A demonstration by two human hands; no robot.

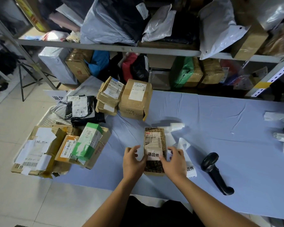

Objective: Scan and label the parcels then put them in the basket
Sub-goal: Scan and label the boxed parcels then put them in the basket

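Observation:
A small dark patterned parcel (155, 141) lies on the blue table (220, 122) in front of me. A white label with black characters (153, 155) sits on its near half. My left hand (132, 161) touches the label's left edge with its fingertips. At the label's right edge, my right hand (174, 160) presses with its thumb, fingers curled beside the parcel. A strip of white labels (189, 167) lies just right of that hand. The black handheld scanner (216, 172) lies on the table further right. A white basket (47, 117) at the table's left end holds several parcels.
Two brown boxes (125, 97) stand at the table's far left. Black and grey bags (79, 107) and taped boxes (39, 148) fill the basket. Crumpled label backing (177, 126) lies beyond the parcel, more scraps (282, 128) at the right edge. Shelves (105, 45) of parcels rise behind.

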